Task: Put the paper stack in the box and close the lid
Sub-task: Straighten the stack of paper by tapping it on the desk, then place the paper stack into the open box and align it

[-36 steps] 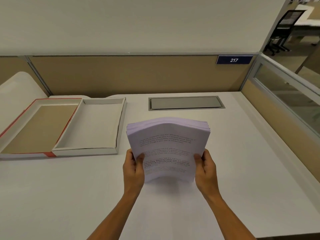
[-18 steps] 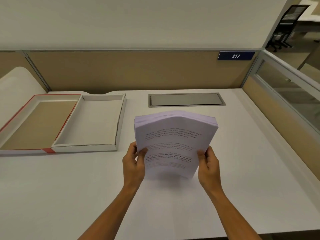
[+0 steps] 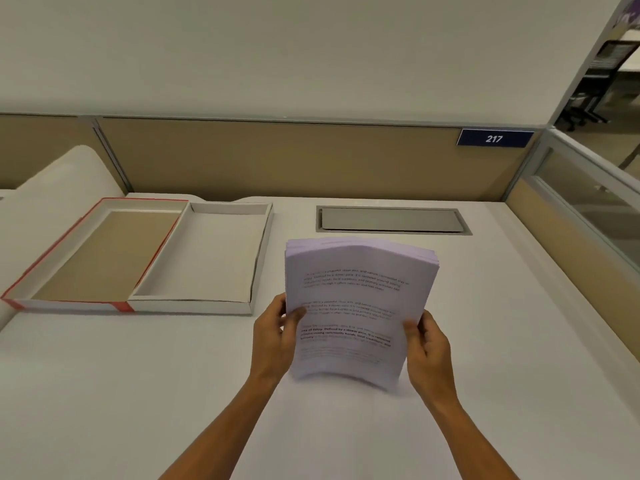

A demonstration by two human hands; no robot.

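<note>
Gripped by 2 hands: left hand (image 3: 275, 336) closed on the left edge of the paper stack (image 3: 356, 306), thumb lying across the printed top sheet, fingers hidden behind; right hand (image 3: 429, 351) closed on the right edge, thumb likewise on the front. Both holds set on the lower half of the stack, so most of the paper rising above and beyond the hands. Long axis running away from the person, top edge tipped up and toward the far partition, printed face turned back to the camera, text lines reading left to right. Bowed across the width, middle bulging forward, lower edge blurred and apparently just above the white desk (image 3: 502, 341); contact with the desk not clear. Left of the stack and a little farther back, the box (image 3: 214, 254) lying open on the desk, white tray nearest the stack, near but apart from it. Beyond the tray, joined along its left wall, the lid (image 3: 100, 254) folded flat with a tan inside and red edging.
</note>
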